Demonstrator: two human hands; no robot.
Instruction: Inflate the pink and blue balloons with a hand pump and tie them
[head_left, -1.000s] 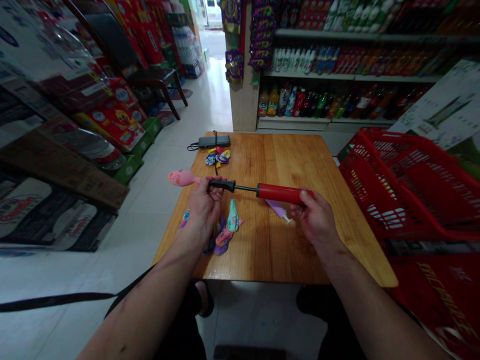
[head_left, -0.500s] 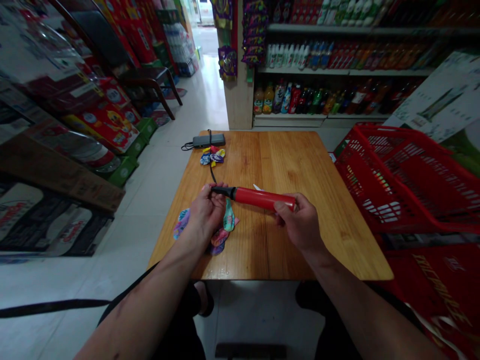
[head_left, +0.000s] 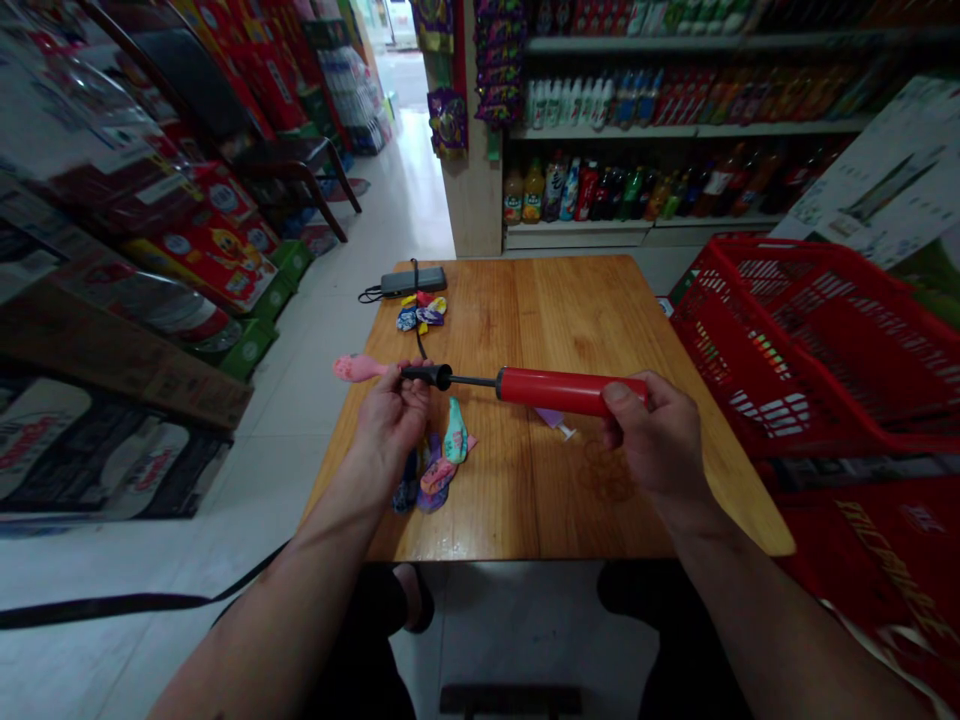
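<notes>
Head view
Left hand (head_left: 390,415): over the left part of the bench, fingers (head_left: 411,383) pinched on the black nozzle end of the pump where the pink balloon's neck meets it
Right hand (head_left: 660,440): over the right part of the bench, fingers clenched round the right end of the red barrel
Pump (head_left: 566,390): red barrel with a thin dark rod drawn out to a black nozzle on the left; held level above the bench, running left to right between the two hands
Pink balloon (head_left: 356,368): small, only slightly filled, sticking out leftward from the nozzle past the bench's left edge
Bench (head_left: 570,310): wooden top, grain running toward the far edge
Loose balloons, near (head_left: 442,462): flat, mixed colours, heaped by the near-left part of the bench, just beside and partly under the left hand
Loose balloons, far (head_left: 420,312): small heap near the far-left corner
Dark box (head_left: 414,281): flat, with a black cord, at the far-left corner, just behind the far heap
Purple packet (head_left: 553,417): lies on the bench under the pump barrel, partly hidden
Red basket (head_left: 810,340): plastic, just beside the bench's right edge
Drinks shelf (head_left: 637,185): bottles in rows, beyond the far edge
Chair (head_left: 292,160): dark, on the floor far left
</notes>
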